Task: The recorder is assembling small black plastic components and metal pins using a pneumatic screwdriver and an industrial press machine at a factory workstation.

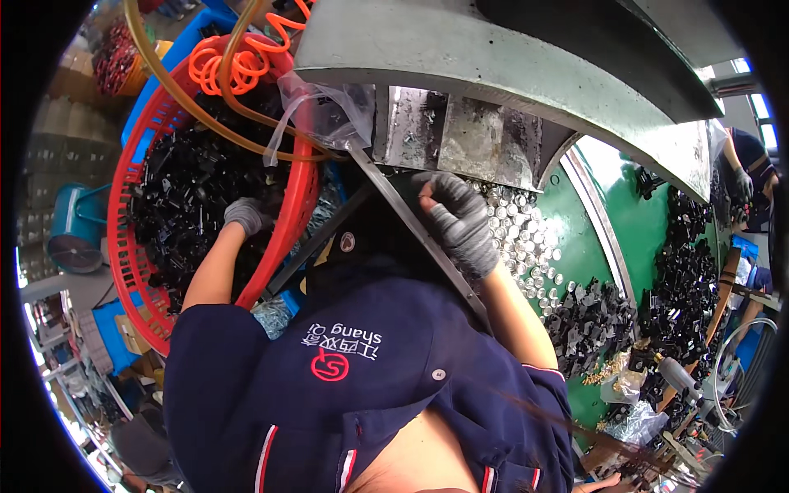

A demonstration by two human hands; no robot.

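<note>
My left hand (246,216), in a grey knit glove, reaches into a red plastic basket (306,193). The basket is heaped with small black plastic parts (193,177); my fingers are hidden among them. My right hand (459,220), gloved in grey with bare fingertips, is closed beside the lower edge of a metal machine. Anything between its fingers is too small or too hidden to make out. Close to that hand, many small round silver metal pieces (519,242) lie on a green table (588,255).
The machine's thick grey metal body (493,66) overhangs the table. Orange coiled hose (226,70) and a yellowish tube (156,66) cross above the basket. More black parts (588,316) are piled on the right. A person's gloved hand (742,186) shows at the far right.
</note>
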